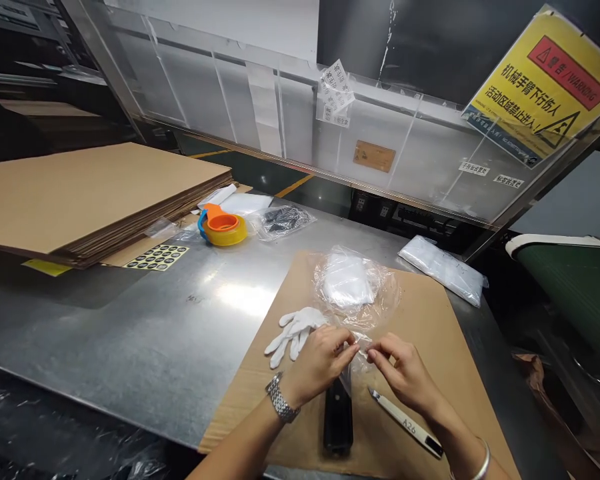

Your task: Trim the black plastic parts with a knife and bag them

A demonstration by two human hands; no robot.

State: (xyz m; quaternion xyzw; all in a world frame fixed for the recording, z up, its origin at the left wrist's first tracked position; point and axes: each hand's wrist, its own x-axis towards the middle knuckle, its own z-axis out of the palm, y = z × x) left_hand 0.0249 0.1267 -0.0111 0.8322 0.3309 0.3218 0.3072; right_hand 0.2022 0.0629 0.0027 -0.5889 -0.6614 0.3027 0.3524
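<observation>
My left hand (pixel 323 360), with a metal watch at its wrist, pinches the edge of a clear plastic bag (pixel 363 363). Opposite it, my right hand (pixel 404 370) pinches the same clear plastic between thumb and fingers. Below my left hand, a long black object (pixel 338 420) lies on the cardboard sheet (pixel 430 327); its far end is covered by the hand and plastic, and I cannot tell whether it is inside the bag. White gloves (pixel 295 333) lie just beyond my left hand. A pale-handled cutter marked A26 (pixel 405 421) rests beside my right forearm.
Crumpled clear plastic with white contents (pixel 350 280) lies at the far side of the cardboard. Stacked cardboard (pixel 105 193) stands on the left, near a tape dispenser (pixel 223 228) and a round-sticker sheet (pixel 157 257). A white packet (pixel 443 268) lies back right. A clear panel (pixel 300 113) spans the rear.
</observation>
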